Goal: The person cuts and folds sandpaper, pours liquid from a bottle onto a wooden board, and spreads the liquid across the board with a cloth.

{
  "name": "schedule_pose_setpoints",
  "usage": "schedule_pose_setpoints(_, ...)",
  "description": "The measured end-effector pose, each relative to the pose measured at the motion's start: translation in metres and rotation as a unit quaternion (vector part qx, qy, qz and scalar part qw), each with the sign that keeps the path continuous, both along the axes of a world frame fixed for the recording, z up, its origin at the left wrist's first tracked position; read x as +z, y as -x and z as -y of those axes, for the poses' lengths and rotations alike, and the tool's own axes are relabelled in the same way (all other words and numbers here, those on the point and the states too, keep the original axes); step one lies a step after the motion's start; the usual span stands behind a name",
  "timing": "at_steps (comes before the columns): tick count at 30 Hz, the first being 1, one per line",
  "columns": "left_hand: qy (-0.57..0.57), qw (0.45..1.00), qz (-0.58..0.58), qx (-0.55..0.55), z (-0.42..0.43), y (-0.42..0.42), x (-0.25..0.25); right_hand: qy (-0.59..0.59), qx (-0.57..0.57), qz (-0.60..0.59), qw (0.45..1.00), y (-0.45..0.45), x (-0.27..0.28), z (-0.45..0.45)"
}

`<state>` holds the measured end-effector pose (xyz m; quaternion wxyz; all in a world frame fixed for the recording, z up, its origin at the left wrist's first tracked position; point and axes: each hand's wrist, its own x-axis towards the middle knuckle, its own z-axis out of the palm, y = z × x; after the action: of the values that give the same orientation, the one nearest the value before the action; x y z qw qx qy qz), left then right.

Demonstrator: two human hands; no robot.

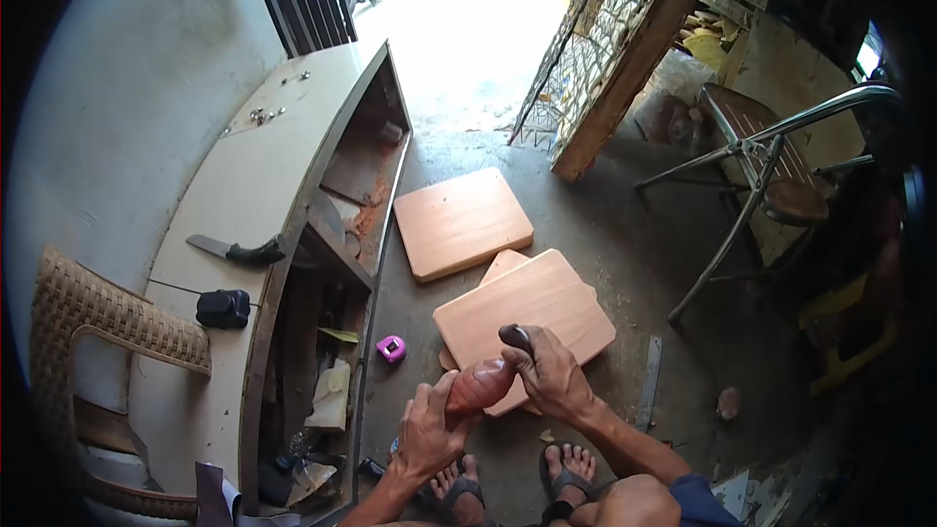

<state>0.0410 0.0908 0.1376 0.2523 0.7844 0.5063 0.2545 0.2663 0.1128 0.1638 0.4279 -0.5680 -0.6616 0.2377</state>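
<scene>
My left hand (pixel 427 432) is closed around the lower end of a rounded, glossy reddish-brown piece (pixel 481 386) with curved lines across its surface; its exact kind I cannot make out. My right hand (pixel 558 379) is closed on a tool with a dark rounded handle (pixel 514 337), held against the upper end of that piece. The tool's working end is hidden by my fingers. Below both hands, pale wooden boards (pixel 527 303) with cut corners lie stacked askew on the floor. Another thick board (pixel 464 222) lies flat just beyond them.
On the long cabinet (pixel 239 171) at left are a knife (pixel 237 250) and a small black box (pixel 224 308). A pink tape measure (pixel 391 348) and a metal ruler (pixel 649 381) lie on the floor. A folding chair (pixel 766 151) stands right; a wicker chair (pixel 122 303) is left.
</scene>
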Motion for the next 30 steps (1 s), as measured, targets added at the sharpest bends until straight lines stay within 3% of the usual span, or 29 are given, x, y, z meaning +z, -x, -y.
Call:
schedule_pose_setpoints(4,0.036,0.999,0.017,-0.006,0.005,-0.010,-0.001,0.002,0.021,-0.051,0.998,-0.017,-0.005,0.005)
schedule_pose_setpoints(7,0.116,0.986,0.090,-0.084,-0.007,-0.011,0.000,0.019,0.036,-0.040,0.998,-0.032,-0.002,0.016)
schedule_pose_setpoints(9,0.168,0.964,0.136,-0.154,-0.015,-0.011,-0.003,-0.082,0.066,0.011,0.994,-0.041,0.001,0.021)
schedule_pose_setpoints(13,0.293,0.916,0.202,-0.184,-0.024,-0.016,-0.006,-0.046,0.083,0.058,0.994,-0.046,0.018,0.031)
schedule_pose_setpoints(16,0.192,0.941,0.200,-0.195,-0.023,-0.042,0.003,-0.078,0.012,0.076,0.994,-0.056,0.024,0.018)
schedule_pose_setpoints(18,0.108,0.985,0.107,-0.083,-0.006,-0.062,0.016,-0.017,-0.120,0.090,0.989,-0.060,0.012,0.012)
schedule_pose_setpoints(20,0.040,0.994,0.076,-0.072,-0.003,-0.069,0.011,-0.020,-0.149,0.072,0.986,-0.061,0.008,0.007)
schedule_pose_setpoints(22,-0.039,0.996,-0.051,-0.058,0.000,-0.071,0.010,0.090,-0.199,0.113,0.969,-0.060,0.008,0.007)
schedule_pose_setpoints(26,-0.073,0.994,-0.054,-0.057,0.002,-0.068,0.006,0.049,-0.220,0.122,0.967,-0.057,0.005,0.010)
schedule_pose_setpoints(28,0.006,0.991,0.094,-0.096,-0.003,-0.061,-0.003,-0.007,-0.159,0.097,0.983,-0.061,0.007,0.011)
schedule_pose_setpoints(30,0.056,0.983,0.130,-0.116,-0.002,-0.054,0.001,-0.026,-0.131,0.090,0.987,-0.058,0.014,0.013)
